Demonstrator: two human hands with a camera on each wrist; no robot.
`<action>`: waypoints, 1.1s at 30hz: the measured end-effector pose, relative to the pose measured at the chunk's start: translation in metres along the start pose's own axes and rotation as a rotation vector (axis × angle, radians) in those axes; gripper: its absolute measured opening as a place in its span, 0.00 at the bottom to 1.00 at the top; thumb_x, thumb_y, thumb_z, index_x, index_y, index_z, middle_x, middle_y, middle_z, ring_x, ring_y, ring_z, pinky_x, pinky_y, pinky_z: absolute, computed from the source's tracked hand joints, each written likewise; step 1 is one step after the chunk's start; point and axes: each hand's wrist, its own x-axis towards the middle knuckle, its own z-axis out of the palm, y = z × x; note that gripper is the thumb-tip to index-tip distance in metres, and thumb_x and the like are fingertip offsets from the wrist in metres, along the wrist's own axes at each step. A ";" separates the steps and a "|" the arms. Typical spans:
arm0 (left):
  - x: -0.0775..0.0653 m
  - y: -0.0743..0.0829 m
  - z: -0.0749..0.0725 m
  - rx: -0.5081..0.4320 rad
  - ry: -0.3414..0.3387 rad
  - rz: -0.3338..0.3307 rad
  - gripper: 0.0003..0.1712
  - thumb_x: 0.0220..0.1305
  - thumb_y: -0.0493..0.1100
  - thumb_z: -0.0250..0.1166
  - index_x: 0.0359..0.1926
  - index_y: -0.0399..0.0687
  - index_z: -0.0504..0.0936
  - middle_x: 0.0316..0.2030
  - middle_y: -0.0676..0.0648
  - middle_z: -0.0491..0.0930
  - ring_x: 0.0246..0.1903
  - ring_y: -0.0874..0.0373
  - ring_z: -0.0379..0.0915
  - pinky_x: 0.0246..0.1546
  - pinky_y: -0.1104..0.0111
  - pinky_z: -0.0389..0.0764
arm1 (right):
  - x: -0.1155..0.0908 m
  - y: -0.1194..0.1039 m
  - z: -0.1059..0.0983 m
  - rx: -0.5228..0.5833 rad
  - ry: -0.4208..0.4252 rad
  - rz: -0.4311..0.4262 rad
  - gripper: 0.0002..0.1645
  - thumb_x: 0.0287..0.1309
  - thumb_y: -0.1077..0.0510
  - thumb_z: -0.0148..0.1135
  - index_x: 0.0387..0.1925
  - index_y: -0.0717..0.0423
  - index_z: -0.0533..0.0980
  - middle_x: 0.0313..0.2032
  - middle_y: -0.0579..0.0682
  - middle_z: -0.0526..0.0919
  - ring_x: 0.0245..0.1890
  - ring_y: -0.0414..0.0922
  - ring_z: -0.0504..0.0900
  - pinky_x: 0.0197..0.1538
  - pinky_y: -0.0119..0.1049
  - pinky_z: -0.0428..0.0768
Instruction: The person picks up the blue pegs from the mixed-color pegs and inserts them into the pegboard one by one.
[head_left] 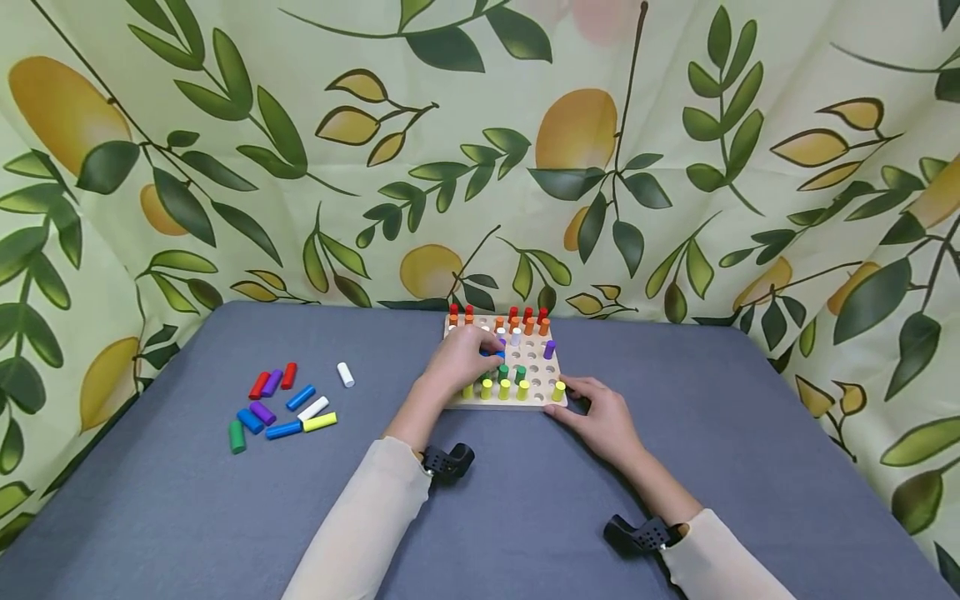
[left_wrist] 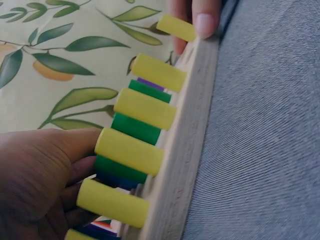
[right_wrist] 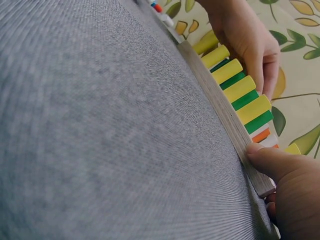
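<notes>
A pale wooden pegboard (head_left: 495, 406) lies on the table, its rows filled partly with coloured pegs. Yellow pegs (head_left: 522, 389) line the near edge, with green pegs (head_left: 521, 375) behind them. Farther back stand a purple peg (head_left: 550, 350), white pegs (head_left: 515, 337), orange pegs (head_left: 544, 327) and red ones. My left hand (head_left: 459, 357) reaches over the board's left half and pinches a blue peg (head_left: 500, 355); whether it sits in a hole is hidden. At the near right corner, my right hand (head_left: 606, 418) grips the board, thumb (right_wrist: 272, 162) on its front edge.
Loose pegs lie left of the board on the grey cloth (head_left: 525, 517): among them a green peg (head_left: 237, 436), a yellow peg (head_left: 319, 422), a blue peg (head_left: 301, 397) and a white peg (head_left: 345, 374) set apart. A leaf-patterned curtain (head_left: 480, 208) hangs behind the table.
</notes>
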 end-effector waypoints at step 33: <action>-0.104 -0.033 -0.139 0.314 0.148 0.009 0.11 0.69 0.45 0.65 0.46 0.49 0.90 0.43 0.48 0.89 0.45 0.52 0.85 0.46 0.54 0.83 | 0.002 -0.002 -0.001 0.008 0.002 -0.015 0.35 0.56 0.47 0.75 0.62 0.60 0.78 0.52 0.60 0.85 0.46 0.51 0.82 0.49 0.46 0.76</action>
